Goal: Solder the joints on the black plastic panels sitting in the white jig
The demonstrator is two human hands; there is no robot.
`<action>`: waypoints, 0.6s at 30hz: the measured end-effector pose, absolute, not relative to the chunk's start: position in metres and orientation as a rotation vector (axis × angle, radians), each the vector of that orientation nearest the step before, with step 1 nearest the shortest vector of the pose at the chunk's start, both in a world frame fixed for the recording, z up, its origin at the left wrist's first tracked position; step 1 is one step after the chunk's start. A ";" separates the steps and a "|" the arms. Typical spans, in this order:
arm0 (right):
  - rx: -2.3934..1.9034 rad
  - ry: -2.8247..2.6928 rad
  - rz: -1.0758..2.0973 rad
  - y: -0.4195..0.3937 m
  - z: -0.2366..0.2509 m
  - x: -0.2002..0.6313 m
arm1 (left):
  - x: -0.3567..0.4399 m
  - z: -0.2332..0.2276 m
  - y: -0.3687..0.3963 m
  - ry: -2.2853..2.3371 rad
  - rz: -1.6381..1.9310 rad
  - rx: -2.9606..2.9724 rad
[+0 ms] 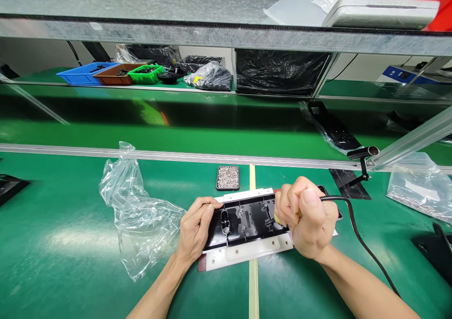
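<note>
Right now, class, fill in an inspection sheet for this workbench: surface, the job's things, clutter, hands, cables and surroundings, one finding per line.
Surface: green mat with a pale stripe running front to back.
Job's things: black panel lying on a white fixture; small tray of screws just behind it.
Clutter: crumpled clear bag on the left; bag of small parts on the right.
Hands: left hand steadies the panel's left edge; right hand is fisted around a corded tool, tip hidden.
Cables: black cord runs from the right fist toward the near right.
Surroundings: blue, brown and green bins and black bags on the far bench; metal shelf overhead.
</note>
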State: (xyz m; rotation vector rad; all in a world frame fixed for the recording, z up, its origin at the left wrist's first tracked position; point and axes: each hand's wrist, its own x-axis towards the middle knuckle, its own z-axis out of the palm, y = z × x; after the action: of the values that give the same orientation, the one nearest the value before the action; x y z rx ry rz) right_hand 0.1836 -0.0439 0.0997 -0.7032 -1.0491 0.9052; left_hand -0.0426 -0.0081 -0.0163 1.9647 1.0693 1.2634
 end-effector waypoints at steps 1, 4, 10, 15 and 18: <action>-0.705 -1.050 0.906 -0.044 0.099 0.184 | -0.043 -0.016 -0.008 1.069 1.263 1.966; -0.703 -1.052 0.904 -0.043 0.098 0.185 | -0.042 -0.016 -0.008 1.069 1.263 1.966; -0.695 -1.042 0.904 -0.044 0.097 0.186 | -0.041 -0.015 -0.008 1.069 1.266 1.958; -0.718 -1.037 0.908 -0.045 0.099 0.187 | -0.039 -0.015 -0.009 1.074 1.256 1.951; -0.728 -1.032 0.913 -0.045 0.100 0.188 | -0.039 -0.015 -0.009 1.079 1.246 1.948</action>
State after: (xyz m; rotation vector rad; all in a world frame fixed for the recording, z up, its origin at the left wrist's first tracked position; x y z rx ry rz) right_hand 0.1878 -0.0450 0.0997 -0.7283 -1.0320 0.9125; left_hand -0.0385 -0.0087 -0.0154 1.9477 1.0793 1.2458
